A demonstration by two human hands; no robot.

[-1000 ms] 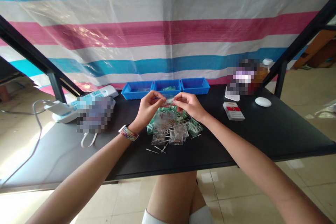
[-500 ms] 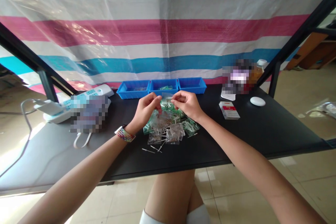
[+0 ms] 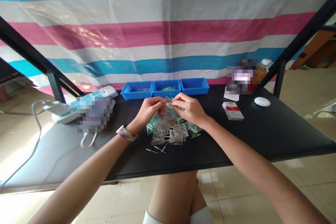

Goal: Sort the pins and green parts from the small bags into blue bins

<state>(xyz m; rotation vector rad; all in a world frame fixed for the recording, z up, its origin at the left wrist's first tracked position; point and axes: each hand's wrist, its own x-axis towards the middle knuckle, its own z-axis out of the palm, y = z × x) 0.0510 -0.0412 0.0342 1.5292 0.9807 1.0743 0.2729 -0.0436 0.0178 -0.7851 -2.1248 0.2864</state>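
My left hand (image 3: 152, 111), with a woven band and watch on its wrist, pinches the edge of a small clear plastic bag (image 3: 168, 100). Fingers closed, my right hand (image 3: 189, 109) meets it at the same bag; the fingertips partly hide it, and whether a rivet is between them I cannot make out. Below both hands lies a pile of green-tinted bags (image 3: 193, 128) and clear bags (image 3: 176, 135) containing small metal pieces. Loose blind rivets (image 3: 160, 148) are scattered at the pile's front.
Three blue bins (image 3: 166, 86) stand in a row behind the pile; small bags lie in the left and middle ones. A power strip (image 3: 86, 102) is at left. On the right are a red-and-white box (image 3: 233, 111), a white oval object (image 3: 262, 102) and a bottle (image 3: 264, 70).
My hands have come closer together, and less of the clear bag shows between them. The whole view has shifted slightly, so the table things appear further right.
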